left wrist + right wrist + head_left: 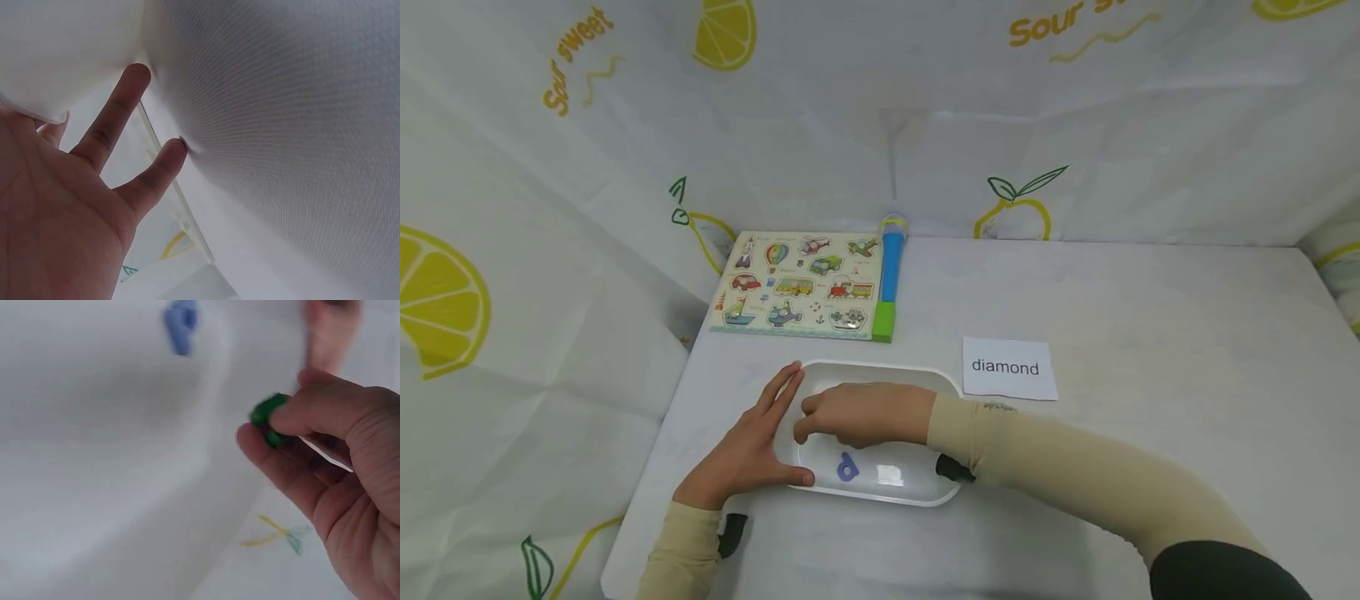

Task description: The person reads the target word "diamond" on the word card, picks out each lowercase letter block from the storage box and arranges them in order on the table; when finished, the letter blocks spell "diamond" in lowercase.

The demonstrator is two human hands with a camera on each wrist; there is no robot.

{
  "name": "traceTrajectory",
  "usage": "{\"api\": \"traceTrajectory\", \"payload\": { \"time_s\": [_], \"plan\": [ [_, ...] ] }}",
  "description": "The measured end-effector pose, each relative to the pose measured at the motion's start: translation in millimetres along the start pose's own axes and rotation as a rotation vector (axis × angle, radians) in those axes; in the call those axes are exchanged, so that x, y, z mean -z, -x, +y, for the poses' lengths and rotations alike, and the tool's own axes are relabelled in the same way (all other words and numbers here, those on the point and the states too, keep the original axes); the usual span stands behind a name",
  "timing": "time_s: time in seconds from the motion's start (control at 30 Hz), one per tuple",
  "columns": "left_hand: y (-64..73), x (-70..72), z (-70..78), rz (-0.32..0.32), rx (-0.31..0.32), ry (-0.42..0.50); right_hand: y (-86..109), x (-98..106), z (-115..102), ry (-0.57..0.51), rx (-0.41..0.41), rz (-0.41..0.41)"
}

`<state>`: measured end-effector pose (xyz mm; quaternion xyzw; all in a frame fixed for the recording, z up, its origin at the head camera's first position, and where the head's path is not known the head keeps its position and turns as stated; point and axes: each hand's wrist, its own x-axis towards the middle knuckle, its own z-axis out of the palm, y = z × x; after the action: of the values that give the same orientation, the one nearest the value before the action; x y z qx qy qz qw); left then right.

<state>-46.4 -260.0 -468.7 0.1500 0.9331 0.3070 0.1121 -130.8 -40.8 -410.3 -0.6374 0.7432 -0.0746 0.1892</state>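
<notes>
A white tray point(917, 493) lies on the table with a purple letter point(847, 467) in it, shaped like a "d" or "a". My left hand point(748, 454) is spread at the tray's left end, thumb at the near rim and fingers towards the far-left corner. Two of its fingers point(115, 119) are straight and touch the white surface in the left wrist view. Over the tray, my right hand point(865, 414) pinches a small green piece point(267, 411) between thumb and fingertips; its full shape is hidden. The purple letter also appears blurred in the right wrist view.
Right of the tray lies a white card point(1010, 368) printed "diamond". Behind the tray are a vehicle picture board point(797, 287) and a blue and green toy microphone point(891, 271). A white curtain point(850, 108) with lemon prints hangs along the back and left.
</notes>
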Motion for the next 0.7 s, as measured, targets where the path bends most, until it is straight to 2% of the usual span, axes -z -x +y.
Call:
{"api": "traceTrajectory", "payload": {
  "time_s": [0.07, 0.17, 0.33, 0.47, 0.57, 0.63, 0.7],
  "plan": [
    [-0.2, 0.2, 0.4, 0.005, -0.005, -0.005, 16.0, 18, -5, -0.026, -0.013, -0.005],
    [-0.5, 0.0, 1.5, 0.009, -0.001, -0.009, 45.9, 43, -9, -0.116, -0.045, 0.04],
    [-0.8, -1.4, 0.6, 0.011, 0.003, -0.012, 106.2, 64, -8, -0.232, -0.084, 0.199],
    [-1.2, -1.5, -0.7, 0.025, -0.006, -0.018, 155.4, 58, 1, -0.248, -0.105, 0.378],
    [-1.4, -1.8, -1.2, 0.028, -0.003, -0.02, 192.7, 44, 12, -0.256, -0.146, 0.53],
    [-1.6, -2.3, -1.2, 0.026, -0.002, -0.014, 216.8, 31, 18, -0.268, -0.206, 0.616],
    [-1.6, -2.9, -1.3, 0.022, 0.001, -0.009, 238.4, 16, 23, -0.265, -0.302, 0.673]
  ]
}}
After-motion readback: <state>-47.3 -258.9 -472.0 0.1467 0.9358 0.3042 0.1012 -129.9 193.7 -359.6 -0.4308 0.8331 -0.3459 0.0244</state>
